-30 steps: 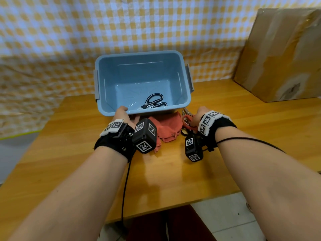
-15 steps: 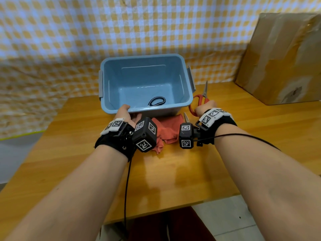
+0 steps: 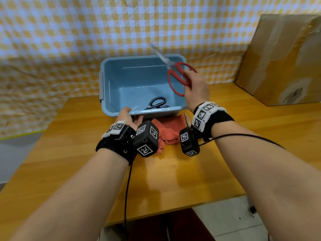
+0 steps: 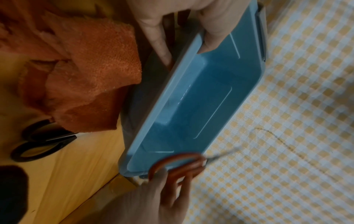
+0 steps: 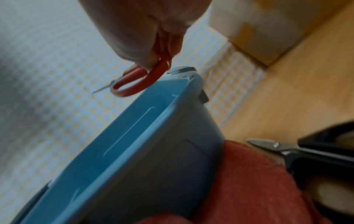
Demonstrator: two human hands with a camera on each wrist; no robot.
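A blue plastic bin [image 3: 135,75] stands on the wooden table, with black scissors [image 3: 157,103] lying on its floor. My right hand [image 3: 192,84] pinches the handle loops of red scissors [image 3: 175,75] and holds them in the air over the bin's right side, blades pointing up and away. The right wrist view shows the red scissors [image 5: 138,81] just above the rim. My left hand [image 3: 129,115] grips the bin's near rim, thumb [image 4: 214,34] inside the wall and fingers outside.
A red cloth [image 3: 166,129] lies crumpled against the bin's near wall. A second pair of black scissors [image 4: 42,144] lies on the table beside it, tip towards the bin. A cardboard box [image 3: 281,58] stands at the back right. Checked fabric hangs behind.
My right hand has lifted the red scissors from the table beside the cloth up and over the bin's right side. The left hand has stayed on the near rim.
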